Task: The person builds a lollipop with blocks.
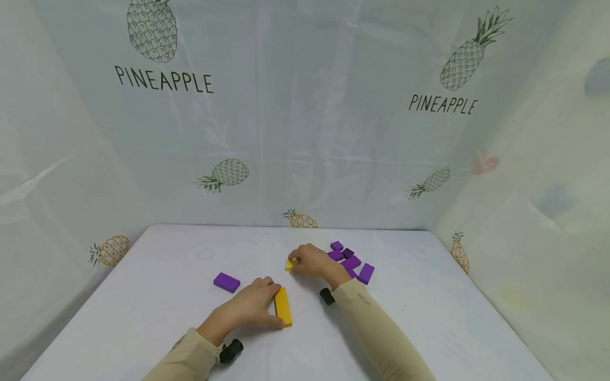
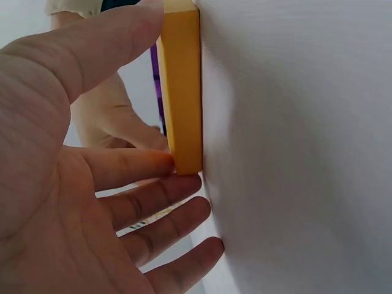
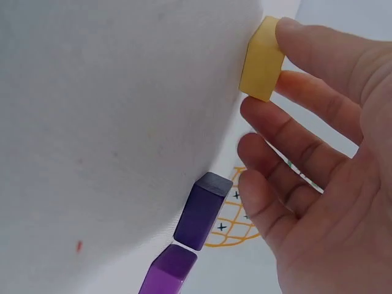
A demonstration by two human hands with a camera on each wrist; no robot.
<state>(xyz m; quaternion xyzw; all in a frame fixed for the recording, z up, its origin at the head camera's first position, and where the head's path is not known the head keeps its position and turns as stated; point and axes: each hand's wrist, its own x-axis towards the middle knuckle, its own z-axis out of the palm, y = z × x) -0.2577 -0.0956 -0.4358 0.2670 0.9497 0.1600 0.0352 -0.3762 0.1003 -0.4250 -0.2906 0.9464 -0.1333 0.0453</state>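
Note:
In the head view my left hand [image 1: 252, 302] holds a long orange-yellow block [image 1: 283, 307] by its two ends. The left wrist view shows the thumb on the near end of that block [image 2: 184, 92] and the index fingertip at the far end; the block lies on the white table. Farther forward, my right hand [image 1: 312, 260] pinches a small light-yellow block [image 1: 290, 264], partly hidden by the fingers. Seen from the right wrist, this yellow block [image 3: 263, 61] sits between thumb and fingers, close to the tabletop.
Several purple blocks [image 1: 366, 273] lie grouped right of my right hand, some partly covered by its wrist. One purple block [image 1: 226, 282] lies alone to the left. A white table [image 1: 429, 317] meets curtains [image 1: 310, 132] printed with pineapples at its back and sides.

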